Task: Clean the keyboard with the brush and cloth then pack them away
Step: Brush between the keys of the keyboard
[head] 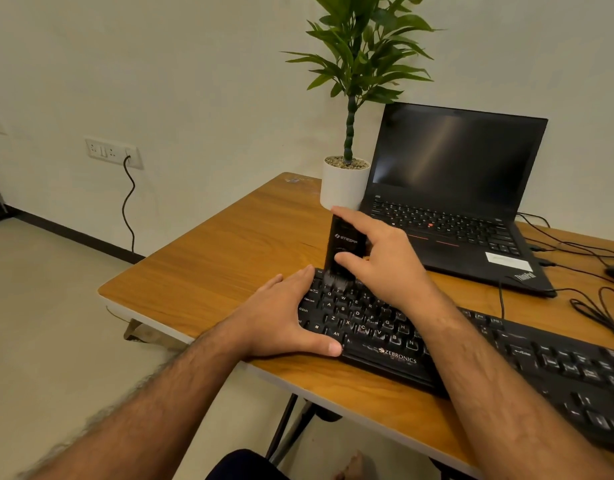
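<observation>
A: Where is the brush [343, 244]?
B: It stands upright on the top-left keys of the keyboard [471, 355], bristles down; the right hand [385, 258] grips its black body, forefinger over the top, thumb on the front face.

A: And the other hand?
B: The left hand [288, 317] clasps the keyboard's left end, fingers along the far edge, thumb curled on the near edge; the keyboard lies aslant across the table [212, 265], its right part running out of view.

A: What does the table look like?
B: A wood-grain top with a pale rim and rounded corners; dark legs show beneath its near edge; a scuffed patch marks the far corner.

A: What else sits on it?
B: A white pot [343, 185] with a green plant [361, 46] stands just behind the brush; an open laptop [454, 202], screen dark, is beside the pot; black cables [575, 251] trail to the right.

A: And the room?
B: A plain pale wall; a socket plate [113, 152] with a cord [127, 209] hanging to the dark skirting; a light floor [56, 323].
</observation>
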The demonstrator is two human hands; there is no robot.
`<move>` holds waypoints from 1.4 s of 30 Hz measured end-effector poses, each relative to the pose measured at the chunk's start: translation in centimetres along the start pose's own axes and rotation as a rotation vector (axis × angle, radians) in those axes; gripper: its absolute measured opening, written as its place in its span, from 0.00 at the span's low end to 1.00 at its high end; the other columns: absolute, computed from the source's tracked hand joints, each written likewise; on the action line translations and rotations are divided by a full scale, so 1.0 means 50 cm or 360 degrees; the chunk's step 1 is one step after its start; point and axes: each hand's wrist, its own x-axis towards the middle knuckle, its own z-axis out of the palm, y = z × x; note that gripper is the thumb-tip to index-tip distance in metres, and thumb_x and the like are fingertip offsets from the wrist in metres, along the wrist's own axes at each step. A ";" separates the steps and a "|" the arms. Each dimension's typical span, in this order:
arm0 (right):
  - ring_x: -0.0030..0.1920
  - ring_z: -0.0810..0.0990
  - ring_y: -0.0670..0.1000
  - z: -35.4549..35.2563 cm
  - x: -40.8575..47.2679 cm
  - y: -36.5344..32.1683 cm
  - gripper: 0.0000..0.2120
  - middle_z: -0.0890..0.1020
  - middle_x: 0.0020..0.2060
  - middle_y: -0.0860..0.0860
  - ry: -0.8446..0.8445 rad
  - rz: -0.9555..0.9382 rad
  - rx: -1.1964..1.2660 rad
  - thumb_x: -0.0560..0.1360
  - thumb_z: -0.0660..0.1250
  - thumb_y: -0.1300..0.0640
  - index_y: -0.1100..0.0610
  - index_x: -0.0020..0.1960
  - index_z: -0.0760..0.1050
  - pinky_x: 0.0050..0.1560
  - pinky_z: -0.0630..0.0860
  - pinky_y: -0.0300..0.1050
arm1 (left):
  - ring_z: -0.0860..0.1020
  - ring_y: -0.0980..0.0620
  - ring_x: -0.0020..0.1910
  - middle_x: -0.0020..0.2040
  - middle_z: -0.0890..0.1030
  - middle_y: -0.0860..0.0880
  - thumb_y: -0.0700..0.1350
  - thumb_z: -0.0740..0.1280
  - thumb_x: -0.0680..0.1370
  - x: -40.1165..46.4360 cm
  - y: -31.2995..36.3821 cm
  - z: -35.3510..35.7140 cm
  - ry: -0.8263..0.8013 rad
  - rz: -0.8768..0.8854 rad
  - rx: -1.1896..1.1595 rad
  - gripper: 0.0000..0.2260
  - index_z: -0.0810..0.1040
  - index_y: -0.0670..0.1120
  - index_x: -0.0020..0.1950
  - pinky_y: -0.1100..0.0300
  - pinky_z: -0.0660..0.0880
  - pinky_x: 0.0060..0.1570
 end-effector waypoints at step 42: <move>0.59 0.77 0.42 -0.021 -0.011 -0.006 0.31 0.77 0.62 0.41 -0.0165 0.0041 0.0239 0.73 0.72 0.60 0.37 0.70 0.68 0.59 0.78 0.43 | 0.52 0.66 0.73 0.80 0.57 0.57 0.75 0.72 0.61 0.004 -0.009 0.004 -0.0002 -0.0001 -0.0029 0.61 0.46 0.50 0.82 0.61 0.40 0.76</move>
